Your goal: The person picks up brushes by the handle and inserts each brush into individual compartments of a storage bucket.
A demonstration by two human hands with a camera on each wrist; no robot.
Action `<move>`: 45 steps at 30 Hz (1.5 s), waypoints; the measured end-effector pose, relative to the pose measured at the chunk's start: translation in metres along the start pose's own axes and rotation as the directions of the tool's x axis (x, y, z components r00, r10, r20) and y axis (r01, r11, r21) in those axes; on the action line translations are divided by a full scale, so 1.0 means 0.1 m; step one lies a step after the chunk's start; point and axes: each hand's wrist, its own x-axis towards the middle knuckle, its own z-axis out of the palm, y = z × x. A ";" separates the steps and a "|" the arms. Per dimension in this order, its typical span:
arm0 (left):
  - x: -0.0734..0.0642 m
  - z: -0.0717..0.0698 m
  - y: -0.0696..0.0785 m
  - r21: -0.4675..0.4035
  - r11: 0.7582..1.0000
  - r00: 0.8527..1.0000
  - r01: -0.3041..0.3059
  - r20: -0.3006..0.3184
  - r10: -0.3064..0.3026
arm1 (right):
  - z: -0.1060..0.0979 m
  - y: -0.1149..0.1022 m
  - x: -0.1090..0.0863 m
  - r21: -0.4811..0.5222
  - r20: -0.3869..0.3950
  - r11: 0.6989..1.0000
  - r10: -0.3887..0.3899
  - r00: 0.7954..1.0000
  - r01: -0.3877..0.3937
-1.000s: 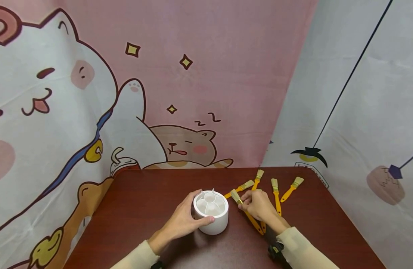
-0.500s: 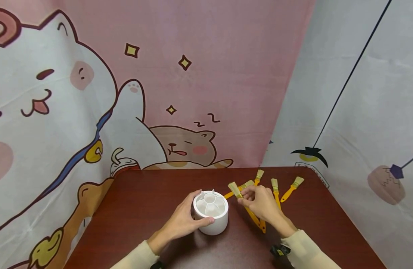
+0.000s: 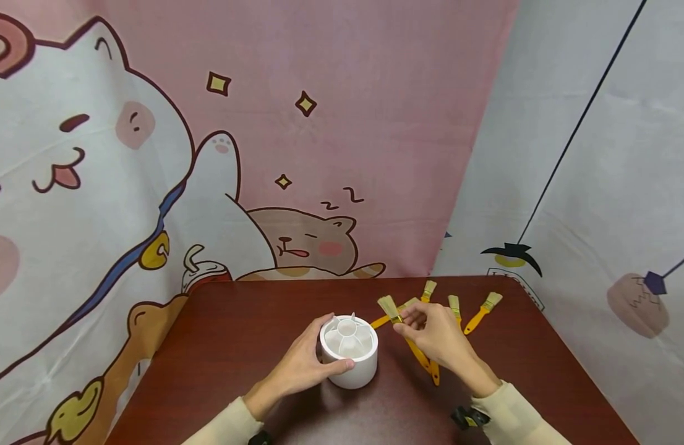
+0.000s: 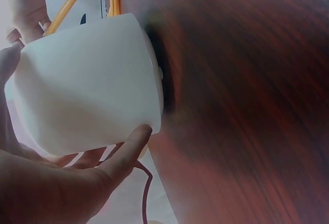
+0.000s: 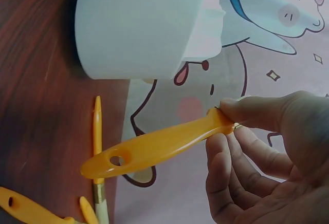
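A white round holder with divided compartments in its top stands on the table. My left hand holds it from the left, the thumb across its near side and the fingers round the back. In the left wrist view its smooth wall lies between the fingers. To the right of the holder, my right hand pinches a paintbrush at the top of its yellow handle. The pale bristles point up and to the left; the handle slants down over the table, apart from the holder in the right wrist view.
Several more yellow-handled paintbrushes lie loose on the dark red table, behind and below my right hand, including one brush at the far right. A cartoon-printed cloth hangs behind the table.
My right hand has lifted the paintbrush slightly off the table and moved a little up and to the right. The left hand and the holder stay in place.
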 end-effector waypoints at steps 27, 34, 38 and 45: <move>0.00 -0.03 -0.01 -0.025 1.000 0.999 0.001 0.032 0.000 | -0.13 -0.41 -0.13 0.036 -0.125 0.973 -0.220 0.967 0.226; 0.00 -0.04 -0.02 -0.041 0.999 0.999 0.005 0.032 -0.004 | -0.14 -0.55 -0.17 0.064 -0.146 0.965 -0.244 0.959 0.255; 0.01 -0.04 -0.02 -0.046 0.999 0.999 0.009 0.037 -0.007 | -0.15 -0.63 -0.20 0.086 -0.153 0.958 -0.260 0.953 0.275; 0.01 -0.04 -0.05 -0.039 0.999 0.999 -0.007 0.045 0.008 | -0.15 -0.73 -0.23 0.113 -0.165 0.939 -0.306 0.938 0.326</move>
